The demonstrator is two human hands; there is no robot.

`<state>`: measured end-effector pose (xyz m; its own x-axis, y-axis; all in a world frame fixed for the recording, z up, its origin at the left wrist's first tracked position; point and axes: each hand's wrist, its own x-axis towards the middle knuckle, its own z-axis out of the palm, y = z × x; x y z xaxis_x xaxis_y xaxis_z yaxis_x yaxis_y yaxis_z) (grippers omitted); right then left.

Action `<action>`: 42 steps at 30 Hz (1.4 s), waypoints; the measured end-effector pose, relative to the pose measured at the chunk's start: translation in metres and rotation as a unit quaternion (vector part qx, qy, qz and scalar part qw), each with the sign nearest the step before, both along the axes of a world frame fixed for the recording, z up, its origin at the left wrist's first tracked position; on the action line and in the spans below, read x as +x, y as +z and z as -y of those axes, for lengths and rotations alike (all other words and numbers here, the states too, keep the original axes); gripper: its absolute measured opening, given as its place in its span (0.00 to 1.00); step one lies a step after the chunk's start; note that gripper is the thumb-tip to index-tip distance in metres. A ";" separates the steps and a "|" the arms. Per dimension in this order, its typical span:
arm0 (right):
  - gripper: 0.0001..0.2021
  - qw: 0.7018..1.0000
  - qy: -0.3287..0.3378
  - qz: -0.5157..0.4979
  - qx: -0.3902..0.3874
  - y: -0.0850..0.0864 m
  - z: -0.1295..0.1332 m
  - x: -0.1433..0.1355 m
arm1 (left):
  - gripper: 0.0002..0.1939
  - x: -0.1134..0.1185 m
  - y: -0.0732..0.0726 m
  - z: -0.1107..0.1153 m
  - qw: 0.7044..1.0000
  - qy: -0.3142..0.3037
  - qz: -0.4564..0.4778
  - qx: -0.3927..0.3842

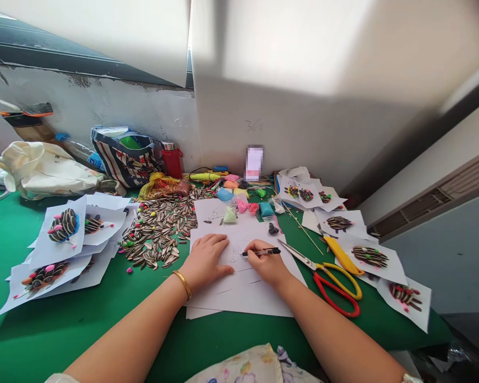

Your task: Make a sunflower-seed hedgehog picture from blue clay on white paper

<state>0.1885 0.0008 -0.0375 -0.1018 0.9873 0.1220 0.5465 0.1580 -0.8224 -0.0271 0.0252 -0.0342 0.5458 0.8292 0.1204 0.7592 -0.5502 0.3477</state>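
My right hand [268,263] is closed around a black pen [268,251], its tip on a sheet of white paper [239,298]. Under the tip is a small line drawing [238,251], partly covered by my fingers. My left hand [208,259] lies flat on the left side of the sheet, fingers stretched out. Short straight lines are drawn lower on the paper. Just behind it lies another sheet [204,208] with a drawing, partly overlapped. A lump of black clay [273,229] sits at the sheet's upper right.
Sunflower seeds [163,229] are heaped left of the paper. Scissors [331,276] and a yellow utility knife [341,254] lie to the right. Cards with seed figures lie on the left [64,231] and right [369,256]. Clay packets [241,205], a red bottle [171,159] and bags stand behind.
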 end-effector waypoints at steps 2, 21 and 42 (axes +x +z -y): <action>0.08 1.000 -0.001 -0.005 -0.003 0.000 0.000 0.001 | 0.37 0.000 0.000 0.000 1.000 0.000 0.000 0.000; 0.08 1.000 -0.002 -0.015 -0.017 0.004 0.004 0.000 | 0.36 0.001 0.001 0.000 1.000 0.002 0.004 -0.003; 0.07 0.999 -0.032 -0.026 -0.023 0.002 0.003 0.004 | 0.36 0.001 0.003 0.000 1.000 0.002 0.007 -0.016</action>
<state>0.1926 -0.0018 -0.0360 -0.0339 0.9962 0.0804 0.5114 0.0864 -0.8550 -0.0261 0.0248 -0.0309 0.5403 0.8352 0.1025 0.7565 -0.5354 0.3756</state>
